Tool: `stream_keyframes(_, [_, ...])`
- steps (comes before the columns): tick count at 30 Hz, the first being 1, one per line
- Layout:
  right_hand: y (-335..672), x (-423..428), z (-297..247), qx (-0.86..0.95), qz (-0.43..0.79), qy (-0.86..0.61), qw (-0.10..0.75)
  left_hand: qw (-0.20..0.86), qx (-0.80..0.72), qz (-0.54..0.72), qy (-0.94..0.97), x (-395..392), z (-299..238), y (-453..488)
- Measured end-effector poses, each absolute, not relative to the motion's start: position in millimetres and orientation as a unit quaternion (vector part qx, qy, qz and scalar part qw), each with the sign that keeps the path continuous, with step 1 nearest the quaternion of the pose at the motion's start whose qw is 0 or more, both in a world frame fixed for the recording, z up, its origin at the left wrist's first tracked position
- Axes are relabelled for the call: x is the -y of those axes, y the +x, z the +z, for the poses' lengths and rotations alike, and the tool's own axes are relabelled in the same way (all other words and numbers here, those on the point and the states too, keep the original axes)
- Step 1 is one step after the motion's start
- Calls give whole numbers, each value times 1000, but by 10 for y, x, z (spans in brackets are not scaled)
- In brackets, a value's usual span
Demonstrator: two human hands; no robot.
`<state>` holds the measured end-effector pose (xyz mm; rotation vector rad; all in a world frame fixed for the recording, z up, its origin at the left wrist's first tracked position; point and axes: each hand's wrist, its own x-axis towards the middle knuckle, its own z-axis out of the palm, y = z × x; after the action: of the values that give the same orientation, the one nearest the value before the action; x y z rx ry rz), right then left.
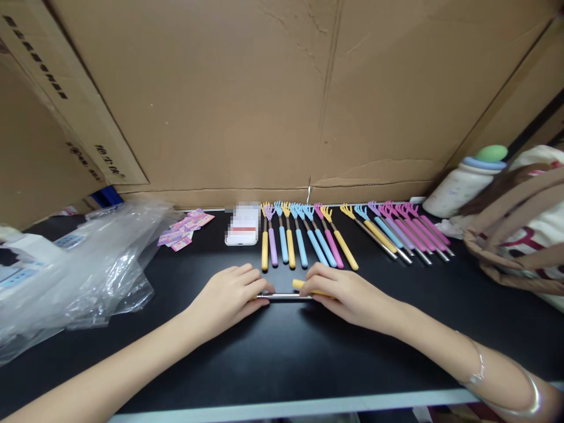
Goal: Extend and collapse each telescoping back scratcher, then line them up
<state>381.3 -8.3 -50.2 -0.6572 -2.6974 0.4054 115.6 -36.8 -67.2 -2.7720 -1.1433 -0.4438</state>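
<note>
Nearest you, the silver bangles [535, 399] on your right forearm sit by the front edge of the worktop [264, 364], where they could knock the rim if you drop that arm. Beyond them, your 2 hands meet over the metal rod [286, 296], which lies crosswise in front of you; you can't tell from here whether it rests on the surface. Your left hand [240, 291] pinches its left end, with a sliver of yellow at the fingers whose owner is hidden. Your right hand [341, 291] grips the yellow sleeve [298, 284], its fingers also covering the rod's right end. The metal looks smooth, so a loose pinch could let it spin or slide; the sleeve lies slightly off the rod's line, so pushing at that angle could scrape or jam it. Just past your fingers, the row of claw-headed tools [301, 248] stands close enough that a slip forward could scatter the handles, and the fanned group [380, 236] to its right points bare metal ends your way, easy to catch with a knuckle. At left, the plastic bags [101, 276] could snag a swinging elbow. Farther back, the phone [243, 232] sits right beside the row, where a tool shoved sideways could strike it.
</note>
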Motion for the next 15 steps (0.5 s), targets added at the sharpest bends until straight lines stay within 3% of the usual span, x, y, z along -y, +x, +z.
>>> stream_keyframes(15, [3965,-134,-505,919,113,-319,202,64,444,-135,-883,415,-609,1140])
